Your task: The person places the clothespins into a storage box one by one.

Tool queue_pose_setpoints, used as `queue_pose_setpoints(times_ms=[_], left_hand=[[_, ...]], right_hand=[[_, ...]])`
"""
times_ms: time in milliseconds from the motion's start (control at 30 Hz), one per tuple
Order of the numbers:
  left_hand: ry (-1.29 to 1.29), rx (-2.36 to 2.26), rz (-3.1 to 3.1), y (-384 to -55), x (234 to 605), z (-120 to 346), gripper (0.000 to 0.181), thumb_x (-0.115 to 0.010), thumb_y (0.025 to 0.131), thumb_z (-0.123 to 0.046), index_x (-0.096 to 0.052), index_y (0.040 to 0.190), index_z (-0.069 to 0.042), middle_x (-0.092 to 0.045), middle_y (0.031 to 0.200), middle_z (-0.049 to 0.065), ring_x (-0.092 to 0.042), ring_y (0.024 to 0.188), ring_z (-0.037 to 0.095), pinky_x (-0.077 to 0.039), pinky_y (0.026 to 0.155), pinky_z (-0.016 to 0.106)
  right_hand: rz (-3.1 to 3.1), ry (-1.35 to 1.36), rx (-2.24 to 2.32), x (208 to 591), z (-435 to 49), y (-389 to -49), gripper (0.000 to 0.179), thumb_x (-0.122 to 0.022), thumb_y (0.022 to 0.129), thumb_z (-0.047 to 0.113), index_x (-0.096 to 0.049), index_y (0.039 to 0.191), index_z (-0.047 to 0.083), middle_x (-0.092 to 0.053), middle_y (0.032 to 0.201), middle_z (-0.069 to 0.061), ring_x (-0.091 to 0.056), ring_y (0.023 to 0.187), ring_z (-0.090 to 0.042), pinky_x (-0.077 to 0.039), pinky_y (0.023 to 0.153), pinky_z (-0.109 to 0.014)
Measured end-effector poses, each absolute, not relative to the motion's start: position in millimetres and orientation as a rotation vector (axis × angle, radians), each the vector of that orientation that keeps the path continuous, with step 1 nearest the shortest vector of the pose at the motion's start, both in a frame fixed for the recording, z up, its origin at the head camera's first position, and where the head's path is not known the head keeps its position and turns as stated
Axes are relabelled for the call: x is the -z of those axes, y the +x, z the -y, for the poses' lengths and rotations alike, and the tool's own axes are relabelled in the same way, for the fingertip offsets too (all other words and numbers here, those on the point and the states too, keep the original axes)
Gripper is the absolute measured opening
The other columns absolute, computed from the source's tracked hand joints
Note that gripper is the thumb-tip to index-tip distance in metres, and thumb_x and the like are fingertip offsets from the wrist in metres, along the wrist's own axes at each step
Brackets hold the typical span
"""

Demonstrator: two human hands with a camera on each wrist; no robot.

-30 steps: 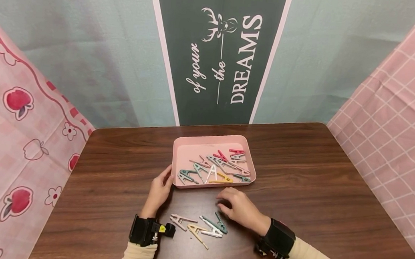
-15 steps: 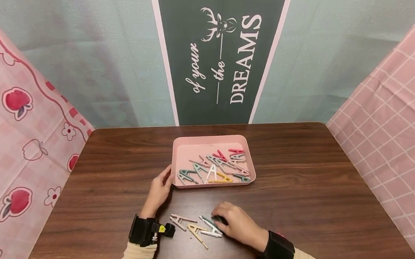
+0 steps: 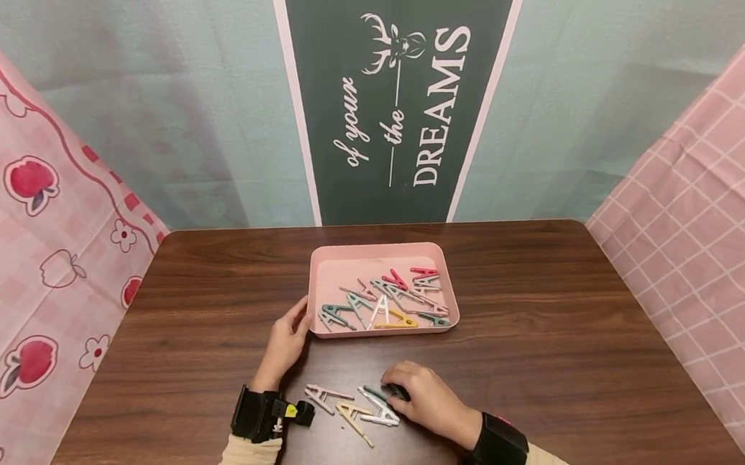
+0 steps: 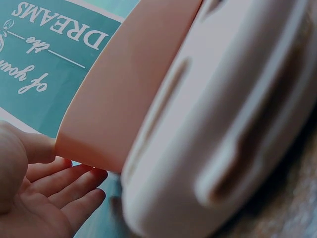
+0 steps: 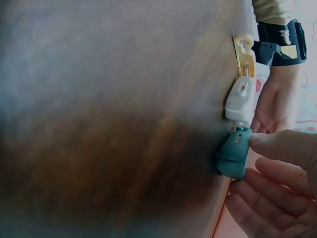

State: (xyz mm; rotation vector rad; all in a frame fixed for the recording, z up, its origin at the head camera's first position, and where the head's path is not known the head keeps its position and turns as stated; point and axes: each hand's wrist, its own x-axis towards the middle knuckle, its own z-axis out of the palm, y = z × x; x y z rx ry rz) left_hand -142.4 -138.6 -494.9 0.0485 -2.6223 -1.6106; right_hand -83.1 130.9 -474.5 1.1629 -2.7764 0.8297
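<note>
My left hand (image 3: 287,336) rests against the left wall of a pink tray (image 3: 378,336) near its front corner. In the left wrist view the thumb touches the tray wall (image 4: 99,124) and the other fingers extend fairly straight below it. The right hand (image 3: 428,398) pinches a dark green clothespin (image 5: 234,153) lying on the table; in the head view the hand covers most of it. Close beside it lie a white clothespin (image 3: 380,419), a cream-yellow clothespin (image 3: 353,413) and a pale pink clothespin (image 3: 325,395).
Inside the tray are several clothespins, among them a yellow clothespin (image 3: 399,321) and a red clothespin (image 3: 396,279). The brown wooden table (image 3: 553,346) extends to both sides. Hanging cloths (image 3: 548,129) border its back and sides.
From near the tray's front edge, my right hand has moved toward me onto the green clothespin and its fingers have closed around it. The left hand has stayed at the tray corner.
</note>
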Motion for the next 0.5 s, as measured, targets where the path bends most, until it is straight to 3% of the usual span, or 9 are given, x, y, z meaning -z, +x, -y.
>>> queue_pose_setpoints(times_ms=[500], left_hand=[[0.067, 1.636, 2.642, -141.6, 492.2, 138.6, 0.045, -0.05, 0.098, -0.005, -0.043, 0.141, 0.006, -0.051, 0.14, 0.027, -0.052, 0.131, 0.038, -0.044, 0.108, 0.05]], right_hand=[[2.852, 0.963, -0.748, 476.7, -121.1, -81.6, 0.027, -0.081, 0.073, 0.021, -0.07, 0.093, 0.006, -0.069, 0.088, -0.002, -0.063, 0.083, -0.013, -0.056, 0.073, -0.026]])
